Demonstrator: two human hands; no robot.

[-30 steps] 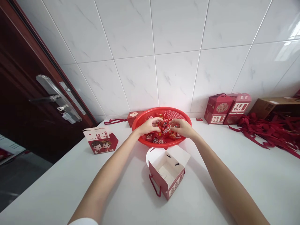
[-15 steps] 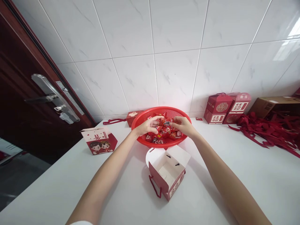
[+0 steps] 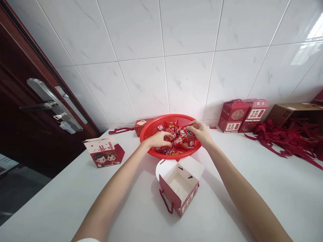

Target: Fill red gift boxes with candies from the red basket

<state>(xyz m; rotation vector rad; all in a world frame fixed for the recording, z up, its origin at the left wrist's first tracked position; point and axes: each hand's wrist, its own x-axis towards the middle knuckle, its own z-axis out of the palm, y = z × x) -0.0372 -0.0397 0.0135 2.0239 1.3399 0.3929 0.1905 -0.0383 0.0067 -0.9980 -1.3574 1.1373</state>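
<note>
A red plastic basket point(image 3: 158, 121) holds several red wrapped candies point(image 3: 178, 140). Over its left part, my left hand point(image 3: 161, 139) reaches in with fingers curled and thumb apart, near the candies and with nothing visible in its grasp. At the basket's right side, my right hand point(image 3: 200, 131) pinches a red wrapped candy point(image 3: 189, 132) with black lettering, partly covered by the fingers. In front of the basket stands an open red gift box point(image 3: 170, 188), white inside, its flaps spread and a dark red cord handle hanging at the side. Its floor shows no candy.
Another gift box point(image 3: 107, 156) with cartoon figures stands at left. Behind the basket's left rim sits a small red box point(image 3: 141, 126) beside a ribbon point(image 3: 121, 130). Stacked red boxes point(image 3: 233, 116), a heap of red ribbons point(image 3: 285, 136) and a cardboard box point(image 3: 290, 109) line the wall at right.
My hands have moved apart: the right shifted toward the basket's right rim with the lettered candy, while the left lowered slightly toward the candies. The view shifted slightly.
</note>
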